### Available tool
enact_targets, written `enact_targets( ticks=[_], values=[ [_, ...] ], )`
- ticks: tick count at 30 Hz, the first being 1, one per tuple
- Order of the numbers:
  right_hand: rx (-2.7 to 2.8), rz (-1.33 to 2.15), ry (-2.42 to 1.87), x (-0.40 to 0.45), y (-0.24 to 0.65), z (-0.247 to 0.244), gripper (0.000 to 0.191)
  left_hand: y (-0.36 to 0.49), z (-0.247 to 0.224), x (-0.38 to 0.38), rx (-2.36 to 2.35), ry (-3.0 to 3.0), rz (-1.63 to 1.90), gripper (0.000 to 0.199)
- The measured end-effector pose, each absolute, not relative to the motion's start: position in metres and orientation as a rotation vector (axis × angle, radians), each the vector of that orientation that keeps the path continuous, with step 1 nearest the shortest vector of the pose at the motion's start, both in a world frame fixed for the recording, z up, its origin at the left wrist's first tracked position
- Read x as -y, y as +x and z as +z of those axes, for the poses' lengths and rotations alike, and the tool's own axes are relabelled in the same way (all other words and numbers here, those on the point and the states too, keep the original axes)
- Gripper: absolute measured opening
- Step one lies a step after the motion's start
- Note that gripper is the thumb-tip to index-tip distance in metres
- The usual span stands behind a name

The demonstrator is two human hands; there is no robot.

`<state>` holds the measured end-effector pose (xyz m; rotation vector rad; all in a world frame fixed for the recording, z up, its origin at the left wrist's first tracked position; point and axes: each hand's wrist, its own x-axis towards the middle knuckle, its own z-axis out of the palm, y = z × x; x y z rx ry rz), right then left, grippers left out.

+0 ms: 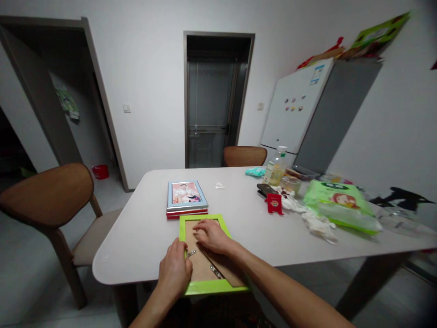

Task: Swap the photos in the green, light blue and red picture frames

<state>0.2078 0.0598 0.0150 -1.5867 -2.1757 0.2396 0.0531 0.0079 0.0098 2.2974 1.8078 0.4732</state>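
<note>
A lime-green picture frame (212,287) lies back side up at the table's near edge, partly overhanging it. Its brown backing board (201,269) carries metal clips, among them one clip (215,272) near the bottom and another beside my left fingers. Gripping the frame's left edge, my left hand (175,266) is closed around it. My right hand (213,236) rests over the upper part of the backing, its fingers slightly bent and apart. Just beyond the frame is a stack of picture frames, a blue-silver frame (186,207) with a photo on top and red ones below.
On the table's right side are a green wipes pack (341,202), crumpled tissues (319,225), a red stand (274,203), a dark phone (266,190) and a bottle (275,168). A scrap of tissue (220,186) lies mid-table. Chairs stand left (51,200) and behind.
</note>
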Motion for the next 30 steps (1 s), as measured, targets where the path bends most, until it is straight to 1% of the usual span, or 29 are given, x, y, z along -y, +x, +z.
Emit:
enact_targets(
  ticks=[4,10,12,18,20,23,25,30],
  values=[
    [2.327,0.359,-1.374,-0.038,0.205,0.018,0.024,0.048,0.005,-0.008,-1.788,2.267,0.512,0.038],
    [2.292,0.13,-1.538,-0.026,0.179,0.015,0.018,0.047,0.0,-0.01,-1.728,2.283,0.516,0.046],
    [2.291,0.112,-1.573,-0.032,0.176,0.014,0.019,0.047,-0.001,-0.01,-1.728,2.285,0.525,0.047],
    [2.199,0.302,-1.407,-0.035,0.202,0.025,0.02,0.046,-0.003,-0.011,-1.725,2.274,0.557,0.047],
    [2.181,0.326,-1.443,-0.024,0.217,0.031,0.02,0.046,-0.003,-0.011,-1.725,2.264,0.565,0.048],
    [2.294,0.425,-1.515,-0.003,0.234,0.039,0.019,0.046,-0.003,-0.01,-1.732,2.242,0.564,0.049],
    [2.353,0.469,-1.519,0.009,0.239,0.042,0.024,0.046,-0.003,-0.01,-1.735,2.232,0.56,0.049],
    [2.361,0.49,-1.543,0.018,0.239,0.039,0.048,0.046,-0.003,-0.01,-1.733,2.235,0.562,0.049]
  ],
)
